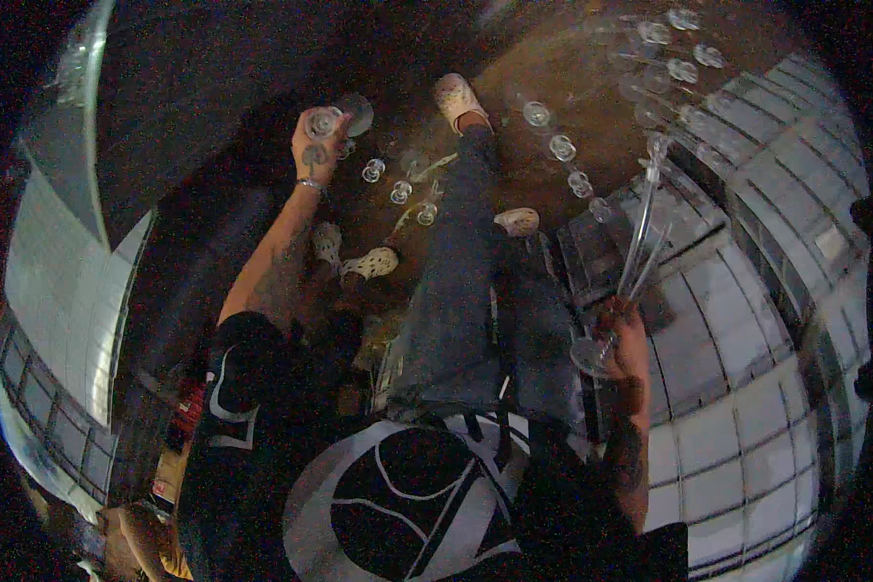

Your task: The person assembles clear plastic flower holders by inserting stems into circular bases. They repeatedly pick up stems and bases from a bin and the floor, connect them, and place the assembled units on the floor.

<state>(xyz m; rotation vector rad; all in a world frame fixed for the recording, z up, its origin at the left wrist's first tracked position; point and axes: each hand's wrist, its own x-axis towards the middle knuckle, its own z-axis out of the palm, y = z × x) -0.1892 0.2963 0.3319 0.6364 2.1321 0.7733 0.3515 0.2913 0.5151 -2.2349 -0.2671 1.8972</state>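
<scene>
My left hand (317,147) is stretched out in front and grips two clear stemmed glasses (338,118) just above the dark brown floor. Right below it a short row of glasses (400,191) stands on the floor. My right hand (623,341) is closed around a bunch of tall stemmed glasses (638,228); their long stems fan away from the hand over a white compartment rack (747,320). My legs in blue jeans and pale clogs (459,99) reach between the two hands.
A long curved line of glasses (565,147) stands on the floor beyond my right foot, with more glasses (671,44) farther back. Another white grid rack (63,291) lies at my left. A second pair of pale clogs (369,262) rests near my left leg.
</scene>
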